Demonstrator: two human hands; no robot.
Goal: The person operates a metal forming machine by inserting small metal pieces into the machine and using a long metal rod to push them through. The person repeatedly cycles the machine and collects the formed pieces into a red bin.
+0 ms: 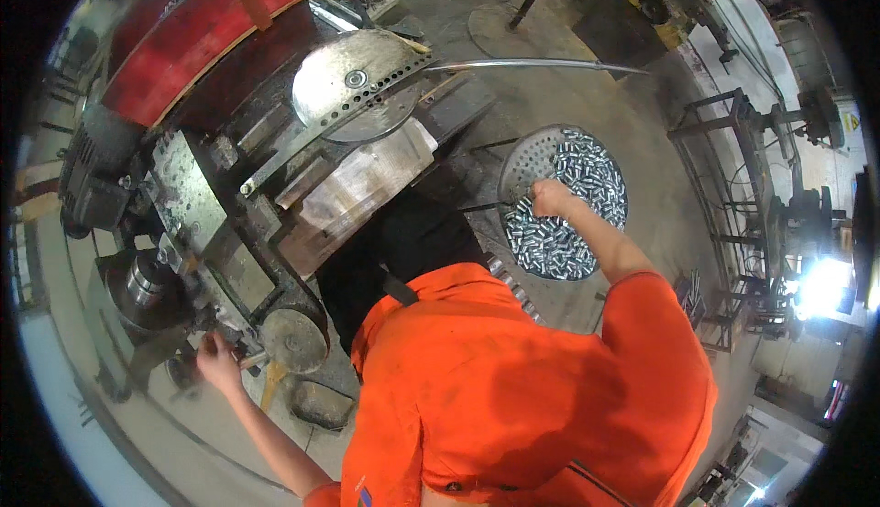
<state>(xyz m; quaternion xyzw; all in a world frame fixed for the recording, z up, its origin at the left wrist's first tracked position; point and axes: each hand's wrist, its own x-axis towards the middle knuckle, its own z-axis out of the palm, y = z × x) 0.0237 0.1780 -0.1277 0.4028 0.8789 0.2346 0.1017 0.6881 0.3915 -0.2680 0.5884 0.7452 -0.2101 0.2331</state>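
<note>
On the right, my right hand (553, 198) is over a round perforated metal tray (525, 170). Its fingers are curled together, and whatever they hold is hidden. Many short, shiny metal cylinders (573, 236) lie heaped in the tray, just under and beside that hand. At the lower left, my left hand (218, 362) is closed at the machine, next to a short handle (253, 359) beside a round handwheel (294, 340). What its fingers grip is too small to make out.
A greasy machine (188, 186) fills the left, with a large metal disc (344, 81) and perforated bar on top. A long rod (541, 64) reaches right from it. Behind stands a red bin (206, 35). A metal rack (733, 168) is at the right.
</note>
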